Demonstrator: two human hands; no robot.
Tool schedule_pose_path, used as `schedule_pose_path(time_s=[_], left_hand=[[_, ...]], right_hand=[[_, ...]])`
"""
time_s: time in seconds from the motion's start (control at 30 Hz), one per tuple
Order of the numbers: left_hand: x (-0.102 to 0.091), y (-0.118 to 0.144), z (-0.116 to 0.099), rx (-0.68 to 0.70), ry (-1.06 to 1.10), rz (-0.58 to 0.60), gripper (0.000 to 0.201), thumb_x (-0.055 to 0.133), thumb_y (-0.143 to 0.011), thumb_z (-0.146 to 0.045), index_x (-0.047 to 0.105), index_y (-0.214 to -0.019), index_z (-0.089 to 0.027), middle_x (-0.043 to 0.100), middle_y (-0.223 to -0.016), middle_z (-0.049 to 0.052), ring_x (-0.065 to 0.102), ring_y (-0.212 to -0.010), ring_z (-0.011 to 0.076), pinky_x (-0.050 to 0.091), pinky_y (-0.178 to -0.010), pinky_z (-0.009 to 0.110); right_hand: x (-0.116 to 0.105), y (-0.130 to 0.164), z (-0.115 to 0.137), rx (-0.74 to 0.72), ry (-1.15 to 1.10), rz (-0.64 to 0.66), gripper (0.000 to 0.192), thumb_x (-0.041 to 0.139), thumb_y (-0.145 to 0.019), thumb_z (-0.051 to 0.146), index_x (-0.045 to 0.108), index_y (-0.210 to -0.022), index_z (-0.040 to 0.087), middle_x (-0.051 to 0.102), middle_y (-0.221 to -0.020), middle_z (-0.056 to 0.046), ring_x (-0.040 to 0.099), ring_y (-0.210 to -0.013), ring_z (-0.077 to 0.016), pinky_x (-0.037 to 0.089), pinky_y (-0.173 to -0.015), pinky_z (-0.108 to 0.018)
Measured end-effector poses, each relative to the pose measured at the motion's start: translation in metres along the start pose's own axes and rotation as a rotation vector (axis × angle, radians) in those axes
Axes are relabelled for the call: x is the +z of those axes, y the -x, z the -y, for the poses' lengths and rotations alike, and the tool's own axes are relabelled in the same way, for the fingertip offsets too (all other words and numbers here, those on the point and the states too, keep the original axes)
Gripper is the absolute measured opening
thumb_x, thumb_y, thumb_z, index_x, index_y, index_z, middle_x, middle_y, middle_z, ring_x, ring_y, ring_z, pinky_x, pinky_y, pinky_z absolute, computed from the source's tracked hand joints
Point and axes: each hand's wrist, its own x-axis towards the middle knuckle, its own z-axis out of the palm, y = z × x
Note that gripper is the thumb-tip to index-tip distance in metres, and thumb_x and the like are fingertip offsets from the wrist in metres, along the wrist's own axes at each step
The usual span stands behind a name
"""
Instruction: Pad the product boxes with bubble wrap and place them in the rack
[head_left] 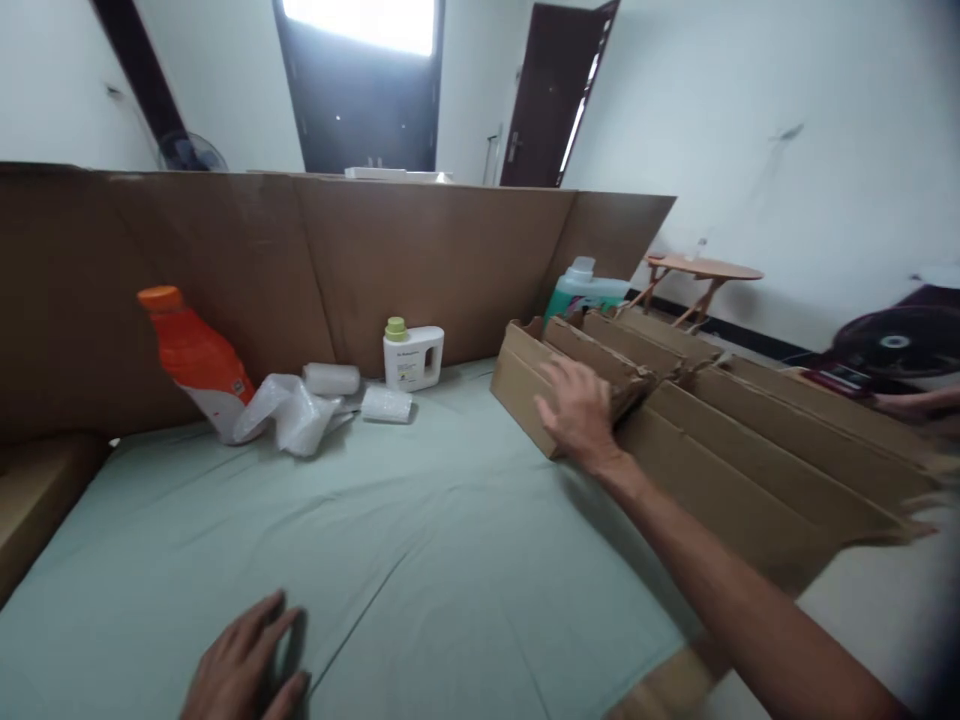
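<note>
Flattened brown cardboard boxes (720, 440) stacked slantwise, overlapping, on table's right side.

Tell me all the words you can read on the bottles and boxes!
None can be read.
White bottle with green cap: its label print is too small and blurred.
Orange bottle: a small mark, unreadable.
Teal jug: no lettering shows.
Cardboard boxes: plain.

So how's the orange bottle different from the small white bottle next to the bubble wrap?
The orange bottle is taller and leans against the cardboard wall; the white bottle is squat and stands upright. The orange bottle has an orange cap, the white bottle a green one. Both sit on the green cloth, out of reach of either hand.
</note>
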Motion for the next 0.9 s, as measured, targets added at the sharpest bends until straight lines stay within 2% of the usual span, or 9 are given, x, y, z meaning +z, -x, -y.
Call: schedule_pose_path(time_s=[0.07,0.13,0.23,0.33,0.53,0.63,0.7,0.77,0.9], left_hand=[[0.02,0.003,-0.034,0.044,-0.06,0.002,0.04,0.062,-0.084,-0.038,0.07,-0.123,-0.035,0.067,-0.134,0.01,0.067,-0.116,0.0359,0.061,-0.087,0.053],[0.031,0.002,-0.061,0.047,-0.107,-0.021,0.04,0.061,-0.085,-0.035,0.07,-0.124,-0.031,0.066,-0.136,0.012,0.066,-0.118,0.0359,0.059,-0.09,0.053],[0.041,0.004,-0.088,0.006,-0.104,-0.066,0.041,0.061,-0.085,-0.031,0.069,-0.125,-0.03,0.064,-0.138,0.013,0.063,-0.121,0.0362,0.056,-0.095,0.056],[0.045,0.005,-0.1,-0.11,-0.011,-0.096,0.044,0.06,-0.087,-0.034,0.065,-0.13,-0.03,0.062,-0.139,0.013,0.062,-0.124,0.0354,0.055,-0.098,0.057],[0.028,-0.016,-0.11,-0.399,0.262,-0.215,0.073,0.063,-0.084,-0.048,0.042,-0.15,-0.022,0.052,-0.148,0.017,0.055,-0.133,0.0358,0.047,-0.108,0.056],[0.016,-0.028,-0.116,-0.484,0.342,-0.244,0.088,0.069,-0.078,-0.052,0.036,-0.152,-0.02,0.048,-0.151,0.019,0.054,-0.133,0.0373,0.046,-0.109,0.057],[0.011,-0.032,-0.118,-0.556,0.375,-0.232,0.083,0.072,-0.071,-0.055,0.049,-0.142,-0.018,0.059,-0.14,0.019,0.059,-0.125,0.0388,0.05,-0.105,0.057],[0.01,-0.032,-0.117,-0.627,0.403,-0.211,0.069,0.072,-0.067,-0.057,0.063,-0.124,-0.018,0.07,-0.12,0.016,0.066,-0.114,0.0396,0.054,-0.097,0.056],[0.012,-0.031,-0.115,-0.677,0.462,-0.227,0.055,0.07,-0.066,-0.058,0.07,-0.104,-0.02,0.074,-0.101,0.013,0.069,-0.102,0.0382,0.057,-0.09,0.053]], right_hand=[[-0.011,-0.016,-0.018,-0.041,0.247,-0.047,0.052,0.06,-0.084,0.021,0.054,-0.135,0.009,0.053,-0.143,-0.026,0.045,-0.132,-0.0408,0.033,-0.103,-0.058],[-0.015,-0.029,-0.033,-0.014,0.375,0.023,0.046,0.061,-0.085,0.025,0.06,-0.127,0.007,0.065,-0.125,-0.028,0.055,-0.119,-0.0414,0.038,-0.095,-0.054],[-0.017,-0.041,-0.049,0.043,0.378,0.234,0.028,0.061,-0.086,0.028,0.074,-0.104,0.011,0.074,-0.087,-0.021,0.067,-0.086,-0.0363,0.043,-0.074,-0.043],[-0.021,-0.036,-0.051,-0.048,0.276,0.326,0.023,0.061,-0.086,0.03,0.079,-0.093,0.017,0.075,-0.077,-0.016,0.068,-0.073,-0.0304,0.04,-0.065,-0.037],[-0.049,0.023,0.013,-0.521,-0.181,0.374,0.018,0.062,-0.088,0.038,0.077,-0.085,0.028,0.077,-0.081,-0.006,0.069,-0.083,-0.0248,0.047,-0.083,-0.04],[-0.067,0.05,0.044,-0.615,-0.464,0.383,0.018,0.067,-0.087,0.043,0.077,-0.097,0.032,0.078,-0.093,-0.008,0.069,-0.096,-0.0275,0.045,-0.098,-0.047],[-0.07,0.062,0.047,-0.518,-0.606,0.279,0.028,0.07,-0.085,0.05,0.074,-0.108,0.034,0.076,-0.11,-0.01,0.066,-0.111,-0.0302,0.042,-0.106,-0.051],[-0.061,0.071,0.04,-0.285,-0.712,0.188,0.034,0.065,-0.088,0.053,0.071,-0.115,0.034,0.073,-0.12,-0.01,0.064,-0.117,-0.0305,0.045,-0.105,-0.051],[-0.009,0.089,0.035,0.052,-0.881,0.441,0.047,0.052,-0.092,0.062,0.07,-0.121,0.03,0.074,-0.119,-0.01,0.068,-0.113,-0.0294,0.056,-0.095,-0.045]])
